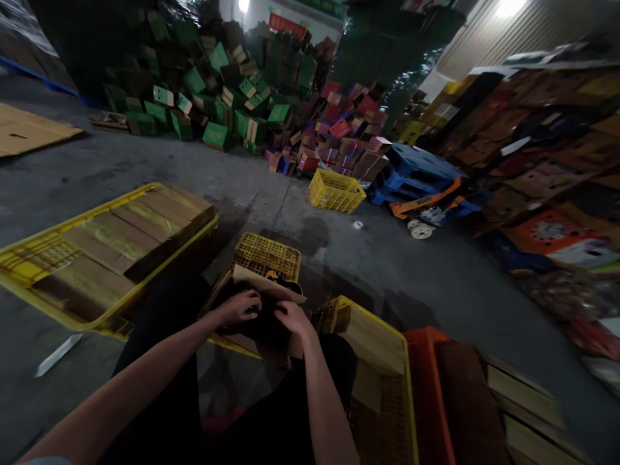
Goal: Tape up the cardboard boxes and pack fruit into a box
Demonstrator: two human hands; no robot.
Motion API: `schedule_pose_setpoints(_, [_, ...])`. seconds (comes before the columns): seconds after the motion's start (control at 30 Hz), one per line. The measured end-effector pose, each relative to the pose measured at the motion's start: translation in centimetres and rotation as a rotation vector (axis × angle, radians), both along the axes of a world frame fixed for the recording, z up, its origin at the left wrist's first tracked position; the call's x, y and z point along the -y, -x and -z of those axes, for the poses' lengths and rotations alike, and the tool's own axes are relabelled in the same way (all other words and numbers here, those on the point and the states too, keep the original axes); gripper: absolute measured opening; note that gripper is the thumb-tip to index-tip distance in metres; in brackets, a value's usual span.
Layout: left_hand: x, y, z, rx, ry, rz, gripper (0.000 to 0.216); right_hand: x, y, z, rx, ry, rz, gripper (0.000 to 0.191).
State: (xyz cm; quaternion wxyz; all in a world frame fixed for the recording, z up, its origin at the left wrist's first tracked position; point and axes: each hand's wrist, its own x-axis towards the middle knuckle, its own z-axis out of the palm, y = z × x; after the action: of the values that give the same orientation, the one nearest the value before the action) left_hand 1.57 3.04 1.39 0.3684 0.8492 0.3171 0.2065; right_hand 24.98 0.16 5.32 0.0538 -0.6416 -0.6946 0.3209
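Observation:
A cardboard box (247, 341) with a very dark inside sits between my knees on a yellow crate (268, 253). My left hand (241, 306) is over the box's left part, its fingers curled inward. Opposite it, my right hand (293, 318) reaches over the right part with bent fingers. Whatever the fingertips pinch is lost in the dark of the box. The box's far flap (261, 281) stands raised beyond both hands. Behind that flap, a black and orange object (283, 279) lies on the crate, partly hidden.
To the left stands a yellow crate (159, 185) with several flat-topped cartons (113, 242). Another yellow crate (409, 387) and a red crate (429, 336) are close on my right. Farther off are a yellow basket (336, 192), blue pallets (421, 165), a pallet jack (429, 206) and piled boxes (216, 135).

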Motion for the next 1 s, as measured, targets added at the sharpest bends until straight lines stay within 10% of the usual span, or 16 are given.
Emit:
schedule_pose_setpoints(0.2, [-0.3, 0.0, 0.2, -0.007, 0.021, -0.108, 0.02, 0.8, 2.5, 3.0, 0.214, 0.134, -0.016, 0.066])
schedule_pose_setpoints(0.47, [-0.7, 0.2, 0.3, 0.057, 0.0, -0.27, 0.017, 1.3, 4.0, 3.1, 0.307, 0.029, -0.006, 0.031])
schedule_pose_setpoints(0.73, [-1.1, 0.8, -1.1, 0.188, -0.215, -0.336, 0.034, 0.9, 1.7, 0.4, -0.067, -0.285, -0.149, 0.01])
schedule_pose_setpoints(1.0, [0.6, 0.7, -3.7, 0.277, 0.157, -0.165, 0.043, 0.0, 2.4, 0.3, -0.257, -0.307, 0.068, 0.01])
